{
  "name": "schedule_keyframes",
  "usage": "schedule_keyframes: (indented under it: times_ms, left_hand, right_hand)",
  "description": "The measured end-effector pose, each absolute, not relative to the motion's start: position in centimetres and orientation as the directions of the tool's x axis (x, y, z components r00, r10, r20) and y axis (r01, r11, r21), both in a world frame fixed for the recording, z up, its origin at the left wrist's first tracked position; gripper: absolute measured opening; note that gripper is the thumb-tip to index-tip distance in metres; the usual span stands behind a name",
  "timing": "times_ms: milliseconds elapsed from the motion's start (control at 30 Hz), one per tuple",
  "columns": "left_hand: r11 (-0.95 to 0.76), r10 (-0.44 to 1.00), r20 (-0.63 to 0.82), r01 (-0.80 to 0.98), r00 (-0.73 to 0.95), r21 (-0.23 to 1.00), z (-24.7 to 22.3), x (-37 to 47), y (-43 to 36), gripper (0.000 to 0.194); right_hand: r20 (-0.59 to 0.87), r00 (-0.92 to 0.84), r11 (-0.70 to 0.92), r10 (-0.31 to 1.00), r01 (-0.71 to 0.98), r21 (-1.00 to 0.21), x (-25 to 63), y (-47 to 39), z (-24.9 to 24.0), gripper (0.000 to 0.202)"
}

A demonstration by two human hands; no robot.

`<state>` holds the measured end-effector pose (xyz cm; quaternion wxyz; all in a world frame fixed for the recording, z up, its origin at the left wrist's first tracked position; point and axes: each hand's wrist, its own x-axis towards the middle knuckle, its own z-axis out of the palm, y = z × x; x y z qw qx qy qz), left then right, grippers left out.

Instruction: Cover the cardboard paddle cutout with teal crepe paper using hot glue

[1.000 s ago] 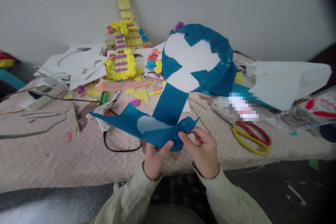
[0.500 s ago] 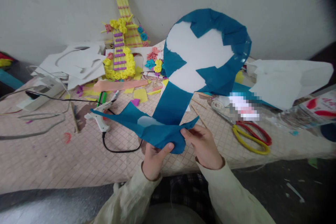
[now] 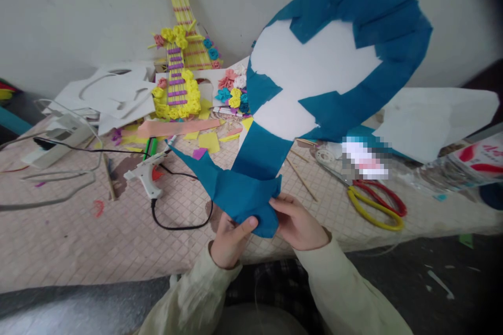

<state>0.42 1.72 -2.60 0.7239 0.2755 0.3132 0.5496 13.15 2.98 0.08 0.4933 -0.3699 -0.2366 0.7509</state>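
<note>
A large white cutout (image 3: 310, 63) with a rounded head and a narrow stem is partly wrapped in teal paper (image 3: 243, 191). My left hand (image 3: 232, 238) grips the stem's near end from below, its thumb on top of the teal paper. At the right edge of that end, the fingers of my right hand (image 3: 298, 219) pinch the paper. A pointed flap of it sticks out to the left over the table. The round head is raised and tilted above the far side of the table; its teal border overlaps the white in jagged flaps.
A white glue gun (image 3: 146, 175) with a black cord lies left of the paper. Scissors (image 3: 375, 204) with red and yellow handles are at right, beside a plastic bottle (image 3: 471, 159). Behind stand a yellow flower-trimmed craft (image 3: 178, 84), white offcuts (image 3: 113, 91) and a power strip (image 3: 58, 141).
The round head has swung up and to the right, tilting more. The teal flap's left tip has moved right, and the paper at the near end has folded over the white patch.
</note>
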Motion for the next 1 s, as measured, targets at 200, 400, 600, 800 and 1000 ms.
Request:
schedule_keyframes:
  times_ms: [200, 400, 600, 800, 1000]
  left_hand:
    - [0.242, 0.968, -0.142, -0.625, 0.205, 0.742, -2.3, 0.5, 1.9, 0.037]
    - [0.23, 0.973, -0.157, -0.622, 0.172, 0.748, -2.3, 0.7, 1.7, 0.042]
    - [0.239, 0.97, -0.208, -0.597, 0.122, 0.766, -2.5, 0.8, 1.6, 0.042]
    - [0.283, 0.959, -0.217, -0.623, 0.181, 0.73, -2.3, 0.6, 1.7, 0.037]
    - [0.347, 0.936, -0.222, -0.629, 0.272, 0.695, -2.6, 0.2, 1.5, 0.032]
  right_hand:
    - [-0.25, -0.168, -0.3, 0.954, -0.465, -0.833, 13.3, 2.9, 1.0, 0.018]
    - [-0.109, -0.049, -0.119, 0.993, -0.346, -0.931, 13.3, 2.8, 1.2, 0.021]
    - [-0.13, 0.186, -0.095, 0.974, -0.184, -0.978, 13.6, 2.9, 0.6, 0.023]
    - [-0.162, 0.135, -0.124, 0.978, -0.254, -0.959, 14.2, 3.1, 0.4, 0.026]
    - [-0.279, -0.068, -0.277, 0.958, -0.483, -0.831, 13.5, 3.0, 0.6, 0.019]
